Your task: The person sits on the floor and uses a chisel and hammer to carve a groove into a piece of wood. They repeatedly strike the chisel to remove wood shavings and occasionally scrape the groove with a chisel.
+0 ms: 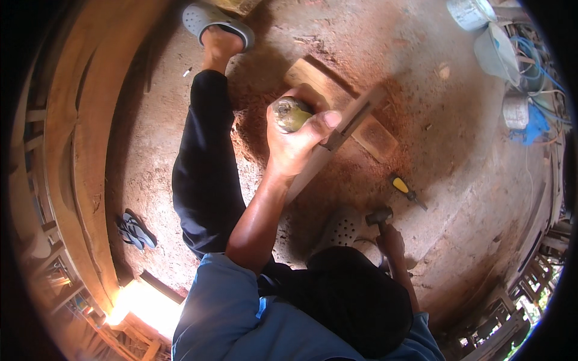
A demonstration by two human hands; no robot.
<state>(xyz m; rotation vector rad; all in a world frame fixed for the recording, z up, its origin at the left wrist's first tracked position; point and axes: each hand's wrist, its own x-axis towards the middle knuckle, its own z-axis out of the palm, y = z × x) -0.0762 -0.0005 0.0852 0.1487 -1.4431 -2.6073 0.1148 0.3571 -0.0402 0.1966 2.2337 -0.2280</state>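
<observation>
My left hand (284,147) is wrapped around the upright handle of what looks like a chisel (291,115). Its round, battered yellow-green end faces up, and the blade is mostly hidden below. Under that hand a long wooden piece (372,101) with a narrow slot lies at a slant, crossing a thicker wooden block (376,139). Lower right, beside my knee, my right hand (392,242) grips a hammer (379,216) by the handle, its dark head raised away from the chisel.
A yellow-and-black handled tool (402,185) lies on the floor among wood dust. My foot in a grey clog (205,21) is at the far left. Sandals (137,230) lie near a large timber (90,162). Buckets (497,54) and blue tubing stand at the far right.
</observation>
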